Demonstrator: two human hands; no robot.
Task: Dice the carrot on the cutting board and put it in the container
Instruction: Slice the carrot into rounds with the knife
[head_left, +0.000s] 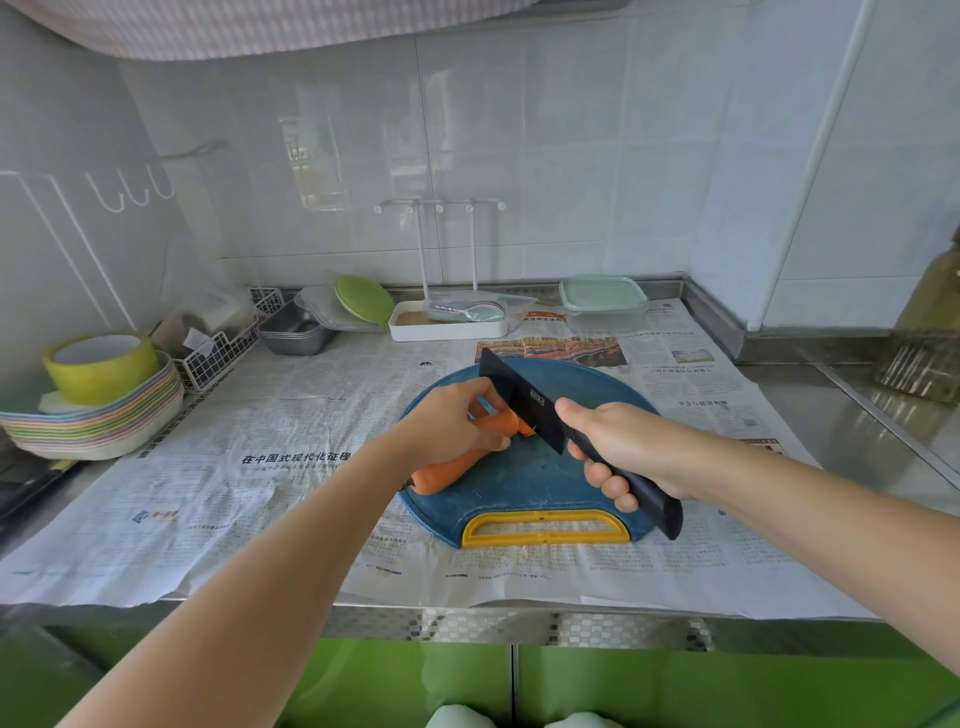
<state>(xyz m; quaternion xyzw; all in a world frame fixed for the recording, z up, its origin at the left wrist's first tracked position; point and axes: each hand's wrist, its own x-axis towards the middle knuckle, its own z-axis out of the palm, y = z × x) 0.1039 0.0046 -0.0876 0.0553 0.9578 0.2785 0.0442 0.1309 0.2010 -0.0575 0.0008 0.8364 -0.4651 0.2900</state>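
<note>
One orange carrot (451, 471), held by left hand (447, 427) on round blue board (525, 486); right hand (626, 448) grips black cleaver (523, 399). Dicing barely begun; lidded clear container (602, 305) waits.

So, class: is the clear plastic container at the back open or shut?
Shut: the pale green lid sits flat on the clear plastic container, covering its top.
</note>
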